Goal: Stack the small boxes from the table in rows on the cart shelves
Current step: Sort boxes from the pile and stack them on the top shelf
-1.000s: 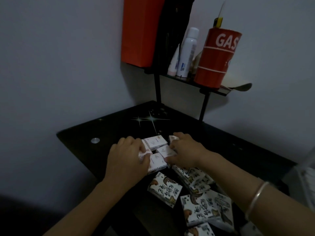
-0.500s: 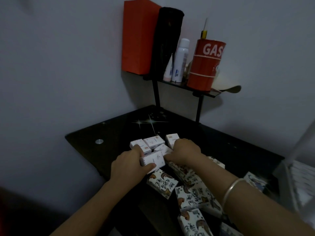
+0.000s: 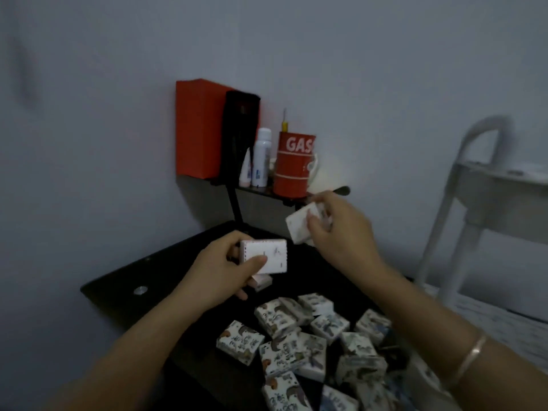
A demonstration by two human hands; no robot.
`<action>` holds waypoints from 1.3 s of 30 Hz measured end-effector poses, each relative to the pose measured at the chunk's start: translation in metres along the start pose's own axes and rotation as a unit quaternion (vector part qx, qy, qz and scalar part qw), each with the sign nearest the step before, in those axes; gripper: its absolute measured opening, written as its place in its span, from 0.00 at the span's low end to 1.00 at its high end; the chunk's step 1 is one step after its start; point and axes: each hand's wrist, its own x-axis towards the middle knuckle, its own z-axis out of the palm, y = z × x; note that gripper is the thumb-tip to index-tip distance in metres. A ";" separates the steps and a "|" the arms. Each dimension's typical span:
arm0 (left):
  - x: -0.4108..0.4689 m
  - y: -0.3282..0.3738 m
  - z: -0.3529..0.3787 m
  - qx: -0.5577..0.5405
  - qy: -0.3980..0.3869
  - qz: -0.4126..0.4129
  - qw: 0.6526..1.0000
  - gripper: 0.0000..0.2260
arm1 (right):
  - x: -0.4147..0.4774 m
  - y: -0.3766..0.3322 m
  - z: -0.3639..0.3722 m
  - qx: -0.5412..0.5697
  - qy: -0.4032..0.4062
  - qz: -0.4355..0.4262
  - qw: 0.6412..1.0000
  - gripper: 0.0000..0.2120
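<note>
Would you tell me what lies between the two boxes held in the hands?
Nothing: the head view shows a bare gap, only dark table behind it, between the left-hand box and the right-hand box.

Glossy black table [image 3: 124, 280], patterned small boxes [image 3: 292, 350] scattered over its near right part, raised black shelf [image 3: 261, 188] fixed at its back, loaded with red box [image 3: 197, 129], white spray bottle [image 3: 262, 157], red GAS can [image 3: 292, 169].
</note>
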 end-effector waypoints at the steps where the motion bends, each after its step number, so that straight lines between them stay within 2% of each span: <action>1: 0.001 0.020 0.006 -0.013 -0.011 0.020 1.000 0.03 | 0.000 -0.004 -0.028 0.001 0.022 -0.019 1.000 0.11; 4: 0.006 0.084 0.030 -0.036 -0.026 0.088 0.995 0.06 | -0.003 -0.017 -0.116 -0.020 0.077 -0.075 0.994 0.13; 7: 0.010 0.151 0.062 -0.052 -0.030 0.148 0.987 0.11 | 0.000 -0.020 -0.201 -0.127 0.142 -0.109 0.976 0.15; 11: 0.022 0.228 0.106 -0.046 -0.056 0.236 0.969 0.11 | 0.010 0.004 -0.305 -0.187 0.152 -0.041 0.970 0.23; 14: 0.032 0.277 0.144 -0.037 -0.101 0.294 0.950 0.11 | 0.005 0.038 -0.365 -0.257 0.162 0.011 0.953 0.17; 17: 0.043 0.318 0.185 -0.005 -0.140 0.325 0.935 0.10 | -0.003 0.077 -0.403 -0.332 0.136 0.069 0.931 0.12; 20: 0.063 0.345 0.224 0.029 -0.167 0.334 0.927 0.10 | -0.004 0.115 -0.427 -0.389 0.102 0.120 0.908 0.13; 27: 0.111 0.378 0.301 0.091 -0.190 0.325 0.922 0.11 | 0.022 0.174 -0.438 -0.409 0.015 0.191 0.892 0.11; 31: 0.128 0.388 0.331 0.125 -0.179 0.350 0.911 0.10 | 0.035 0.197 -0.422 -0.451 -0.063 0.196 0.869 0.09; 34: 0.139 0.389 0.348 0.162 -0.157 0.375 0.899 0.10 | 0.030 0.210 -0.414 -0.507 -0.074 0.165 0.843 0.06; 36: 0.145 0.388 0.359 0.198 -0.153 0.382 0.890 0.11 | 0.024 0.216 -0.413 -0.471 -0.081 0.181 0.860 0.05; 39: 0.155 0.385 0.376 0.244 -0.159 0.385 0.876 0.11 | 0.017 0.219 -0.414 -0.300 -0.092 0.246 0.917 0.06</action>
